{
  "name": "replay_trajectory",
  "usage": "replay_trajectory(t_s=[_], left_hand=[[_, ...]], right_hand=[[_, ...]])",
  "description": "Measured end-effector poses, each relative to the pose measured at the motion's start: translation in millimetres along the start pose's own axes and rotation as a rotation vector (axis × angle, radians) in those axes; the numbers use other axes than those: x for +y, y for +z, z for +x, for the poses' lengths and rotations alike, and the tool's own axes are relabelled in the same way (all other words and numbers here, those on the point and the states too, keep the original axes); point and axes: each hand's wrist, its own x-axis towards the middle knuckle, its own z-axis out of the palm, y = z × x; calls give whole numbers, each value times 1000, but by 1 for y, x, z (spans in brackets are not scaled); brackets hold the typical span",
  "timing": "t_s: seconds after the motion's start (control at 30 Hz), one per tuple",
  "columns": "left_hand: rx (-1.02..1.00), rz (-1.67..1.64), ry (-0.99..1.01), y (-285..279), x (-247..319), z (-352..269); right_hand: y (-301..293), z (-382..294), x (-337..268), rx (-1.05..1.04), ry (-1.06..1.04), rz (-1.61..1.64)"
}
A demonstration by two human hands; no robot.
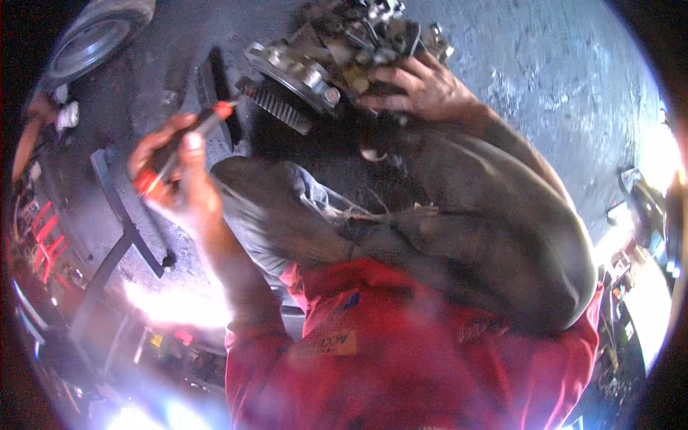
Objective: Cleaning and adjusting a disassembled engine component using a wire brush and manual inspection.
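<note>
My left hand is closed around a slim hand tool with an orange-and-dark handle, apparently a screwdriver. Its front end points at a ribbed, gear-like metal part; blur hides whether the two touch. That part sits beside a round flanged metal housing on a greasy mechanical assembly, which looks like an engine unit. My right hand grips the near right side of this assembly, its fingers curled over it. Both legs are bent, with one knee just below the ribbed part.
Upper left, a wheel with a tyre rests near the grey floor. A dark metal bar frame lies on my left. Red slatted plastic and what seems another person's limb show at the far left. Blurred machine parts stand at right.
</note>
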Motion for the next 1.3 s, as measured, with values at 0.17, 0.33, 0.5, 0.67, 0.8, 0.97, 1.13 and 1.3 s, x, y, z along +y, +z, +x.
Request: replay_trajectory(t_s=[0.17, 0.33, 0.5, 0.67, 0.8, 0.97, 1.13, 1.3], left_hand=[[-64, -73, -270, 36, -14, -7], [54, 127, -114, 15, 0, -18], [129, 218, -65, 28, -11, -14], [69, 265, 102, 43, 0, -20], [69, 424, 208, 56, -12, -32], [-79, 502, 303, 79, 7, -58], [-149, 554, 126, 85, 3, -71], [-133, 562, 233, 88, 1, -69]], right_hand=[[-12, -2, -4, -131, 63, 60], [-11, 6, -15, -202, 77, 152], [-20, -2, -3, -151, 56, 114], [-13, 5, -2, -136, 46, 164], [-5, 4, -3, -109, 52, 149], [2, -16, 0, -141, 43, 45], [9, -24, 0, -254, 120, 110], [1, -7, 0, -244, 110, 102]])
